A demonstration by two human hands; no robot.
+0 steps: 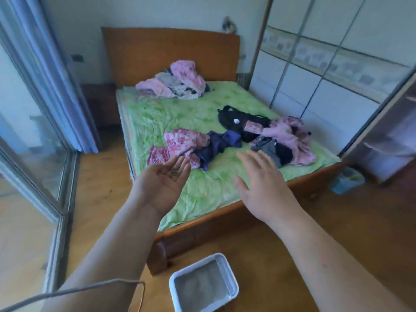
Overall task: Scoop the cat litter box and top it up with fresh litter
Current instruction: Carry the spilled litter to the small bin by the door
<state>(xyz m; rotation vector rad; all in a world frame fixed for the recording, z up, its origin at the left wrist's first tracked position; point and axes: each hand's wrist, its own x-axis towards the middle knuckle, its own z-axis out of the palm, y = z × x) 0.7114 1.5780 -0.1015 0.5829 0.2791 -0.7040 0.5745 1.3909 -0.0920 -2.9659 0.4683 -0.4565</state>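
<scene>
**Bedroom with a wooden bed, lit by daylight from the left**

A wooden bed (202, 237) with a tall plain headboard (157, 55) stands against a pale wall (157, 12). A crumpled green sheet (157, 118) covers it. Pink and grey clothes (177, 82) are heaped near the headboard, and a mixed pile (236, 140) lies near the foot. A white-panelled wardrobe (315, 75) runs along the right. On the left are glass doors (33, 131) and a pale curtain (56, 75), with a dark nightstand (101, 102) beside the bed. The floor (101, 199) is wood. A light blue bin (347, 180) stands by the bed's right corner.
</scene>
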